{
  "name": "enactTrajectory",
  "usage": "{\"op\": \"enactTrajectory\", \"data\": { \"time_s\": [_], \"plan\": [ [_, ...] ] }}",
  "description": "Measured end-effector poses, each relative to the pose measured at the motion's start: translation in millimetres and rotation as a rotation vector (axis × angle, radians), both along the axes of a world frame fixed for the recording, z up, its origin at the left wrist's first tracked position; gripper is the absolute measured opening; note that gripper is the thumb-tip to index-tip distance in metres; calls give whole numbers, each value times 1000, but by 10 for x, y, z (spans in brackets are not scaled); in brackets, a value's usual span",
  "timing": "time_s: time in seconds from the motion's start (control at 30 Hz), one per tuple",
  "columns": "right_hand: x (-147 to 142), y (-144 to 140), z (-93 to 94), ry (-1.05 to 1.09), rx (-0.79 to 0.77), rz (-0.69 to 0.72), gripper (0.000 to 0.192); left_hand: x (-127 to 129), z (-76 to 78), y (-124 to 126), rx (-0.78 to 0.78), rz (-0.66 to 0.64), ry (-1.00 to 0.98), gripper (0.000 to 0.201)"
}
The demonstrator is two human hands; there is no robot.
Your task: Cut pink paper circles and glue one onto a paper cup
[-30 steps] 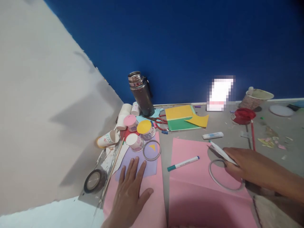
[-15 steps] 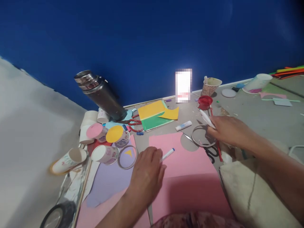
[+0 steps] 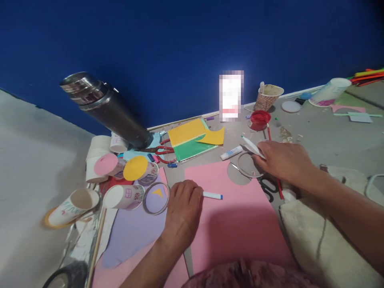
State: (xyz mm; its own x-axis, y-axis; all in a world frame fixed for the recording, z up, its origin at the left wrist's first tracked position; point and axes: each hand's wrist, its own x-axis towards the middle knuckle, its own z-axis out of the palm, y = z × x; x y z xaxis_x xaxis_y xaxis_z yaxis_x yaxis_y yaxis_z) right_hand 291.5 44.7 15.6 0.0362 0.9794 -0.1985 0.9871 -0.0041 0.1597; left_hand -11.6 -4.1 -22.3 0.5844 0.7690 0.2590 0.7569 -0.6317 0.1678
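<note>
Over the pink paper, my left hand has its fingers curled around a white marker whose blue end points right. My right hand grips another white marker, its teal tip aimed up and left. Just below that hand lies a thin grey ring, overlapping a pair of scissors with black handles. A white glue tube rests left of the right hand's marker. Beside my left hand, a second ring lies on purple paper.
Decorated paper cups and a dark thermos stand at left. Yellow and green sheets lie near red-handled tools. Behind my right hand are a red container and a patterned cup. Pale cloth covers the right front.
The marker in my left hand has turned from slanting upward to nearly level. My right hand has shifted slightly left with its marker. The whole view has moved a little.
</note>
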Motion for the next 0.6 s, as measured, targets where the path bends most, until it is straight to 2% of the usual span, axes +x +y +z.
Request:
{"op": "enactTrajectory", "data": {
  "time_s": [0.23, 0.47, 0.6],
  "plan": [
    [-105, -72, 34, 169, -51, 39, 29, 71, -19, -72, -4, -17, 18, 34],
    [-37, -59, -73, 77, -7, 98, 27, 71, -59, -78, -1, -7, 20, 36],
    [12, -37, -10, 54, 26, 23, 29, 59, -52, -83, 2, -5, 11, 30]
  ]
}}
